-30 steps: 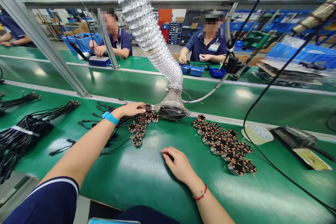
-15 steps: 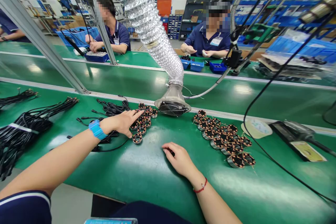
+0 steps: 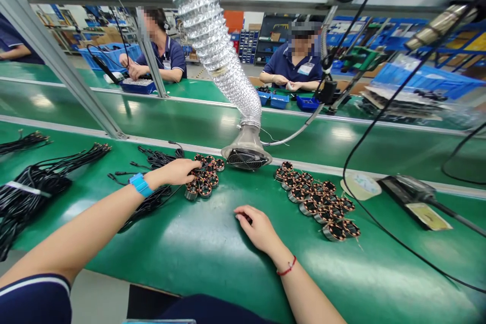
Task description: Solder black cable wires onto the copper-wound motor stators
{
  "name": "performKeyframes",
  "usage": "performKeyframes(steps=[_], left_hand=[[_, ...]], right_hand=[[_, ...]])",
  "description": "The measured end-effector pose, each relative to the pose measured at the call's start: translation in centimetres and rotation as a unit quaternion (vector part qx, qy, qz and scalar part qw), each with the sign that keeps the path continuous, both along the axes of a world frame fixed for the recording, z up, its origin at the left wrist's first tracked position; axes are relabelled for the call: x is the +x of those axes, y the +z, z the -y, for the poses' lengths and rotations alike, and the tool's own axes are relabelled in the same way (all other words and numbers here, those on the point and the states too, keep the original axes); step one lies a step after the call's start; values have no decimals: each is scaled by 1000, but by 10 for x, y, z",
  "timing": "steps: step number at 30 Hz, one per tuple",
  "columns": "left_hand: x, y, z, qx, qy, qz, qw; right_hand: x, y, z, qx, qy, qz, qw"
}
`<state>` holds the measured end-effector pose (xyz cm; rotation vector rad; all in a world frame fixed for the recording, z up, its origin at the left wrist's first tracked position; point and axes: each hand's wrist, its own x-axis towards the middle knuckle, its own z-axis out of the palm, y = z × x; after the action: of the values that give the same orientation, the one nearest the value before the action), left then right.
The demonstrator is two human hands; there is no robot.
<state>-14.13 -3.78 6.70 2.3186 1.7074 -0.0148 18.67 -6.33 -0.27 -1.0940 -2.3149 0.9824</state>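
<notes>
While my left hand point(image 3: 171, 172) lies over the smaller cluster of copper-wound stators point(image 3: 205, 179) near the tabletop's point(image 3: 182, 253) far edge, I can't tell if it grips one; my curled right hand point(image 3: 258, 228) rests beside the larger cluster point(image 3: 315, 202), black cable bundles point(image 3: 34, 187) lying leftward.

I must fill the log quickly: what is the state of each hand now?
Left hand: fingers over the copper-wound motor stators; grip cannot be told.
Right hand: half-curled on the green bench, fingertips at a small dark object; hold unclear.

place: electronics assembly factory | signs: green workbenches point(image 3: 182, 258), foil fume duct point(image 3: 205, 30), copper-wound stators point(image 3: 308, 207), uniformed workers point(image 3: 174, 55)
</notes>
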Motion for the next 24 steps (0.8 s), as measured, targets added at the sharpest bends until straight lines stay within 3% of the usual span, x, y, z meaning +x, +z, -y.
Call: performKeyframes(steps=[6, 15, 24], left_hand=[[-10, 5, 5, 9, 17, 7, 1000], [-65, 22, 15, 7, 113, -24, 993], [-118, 19, 29, 14, 207, -49, 977]], right_hand=[[3, 1, -3, -5, -15, -3, 1000], [2, 3, -2, -20, 3, 2, 1000], [2, 3, -4, -29, 13, 35, 999]])
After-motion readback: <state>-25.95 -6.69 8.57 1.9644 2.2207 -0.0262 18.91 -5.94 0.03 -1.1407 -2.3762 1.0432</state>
